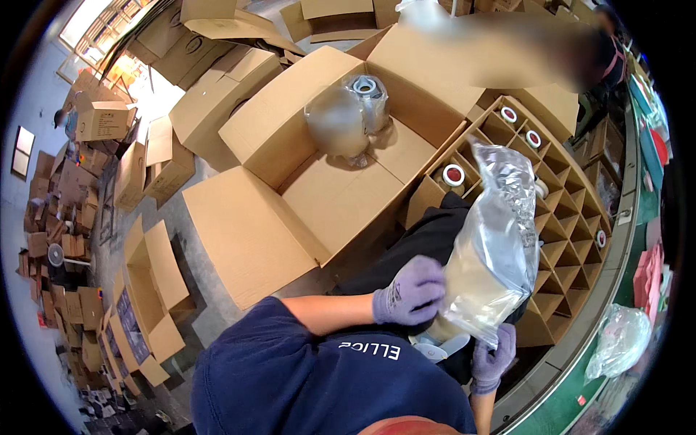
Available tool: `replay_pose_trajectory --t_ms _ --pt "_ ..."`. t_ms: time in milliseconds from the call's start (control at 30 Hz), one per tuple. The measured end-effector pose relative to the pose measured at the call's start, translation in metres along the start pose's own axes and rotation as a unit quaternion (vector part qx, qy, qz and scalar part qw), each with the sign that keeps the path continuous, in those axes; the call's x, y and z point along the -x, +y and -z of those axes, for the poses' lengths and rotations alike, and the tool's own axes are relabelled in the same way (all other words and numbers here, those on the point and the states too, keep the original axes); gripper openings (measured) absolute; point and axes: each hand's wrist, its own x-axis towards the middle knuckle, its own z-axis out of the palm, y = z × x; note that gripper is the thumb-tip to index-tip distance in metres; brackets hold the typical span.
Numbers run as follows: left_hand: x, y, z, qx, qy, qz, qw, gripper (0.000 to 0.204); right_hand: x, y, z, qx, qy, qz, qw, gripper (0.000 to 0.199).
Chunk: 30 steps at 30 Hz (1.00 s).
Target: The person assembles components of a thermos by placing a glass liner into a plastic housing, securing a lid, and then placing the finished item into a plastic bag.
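Observation:
A large clear plastic bag (487,268) lies over my lap with a cream-coloured, rounded thing inside it. Grey-blue plastic parts (444,349) stick out at its lower end, close to my body. My left hand (409,291), in a purple-grey glove, is closed with curled fingers against the bag's left edge. My right hand (493,357), gloved alike, grips the bag's lower right edge. Ahead of me stands an open carton (344,206). Inside, at its far end, are two plastic-wrapped things, one of them blurred; the other (371,98) has a grey-blue ring on top.
To the right, a carton with cardboard dividers (562,250) holds several jars with red-and-white tops (453,175). Past it runs a green work surface (554,406) with a crumpled plastic bag (618,342). Open cartons (156,297) and stacked boxes (72,239) stand left. Another person (615,54) is at the far right.

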Motion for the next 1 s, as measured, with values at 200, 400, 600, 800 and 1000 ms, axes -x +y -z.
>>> replay_pose_trajectory --t_ms 200,400,600,800,1000 --pt "-0.015 0.019 -0.014 -0.084 -0.079 0.086 0.99 0.045 -0.023 -0.016 -0.011 0.034 0.118 -0.028 0.992 0.014" --pt "-0.036 0.022 -0.015 0.005 0.057 0.013 0.998 0.033 -0.047 -0.055 -0.019 0.075 0.104 0.122 0.984 0.017" --pt "0.064 0.036 0.025 0.106 -0.255 -0.009 0.961 0.013 0.043 -0.016 -0.019 -0.061 -0.459 0.054 0.885 0.015" --pt "0.04 0.059 0.07 0.299 -0.345 0.185 0.87 0.015 -0.006 -0.084 0.032 0.193 -0.226 0.28 0.913 0.042" --pt "-0.003 0.071 0.097 0.334 -0.185 0.2 0.902 0.014 -0.044 -0.056 -0.055 0.216 -0.149 0.425 0.866 0.014"
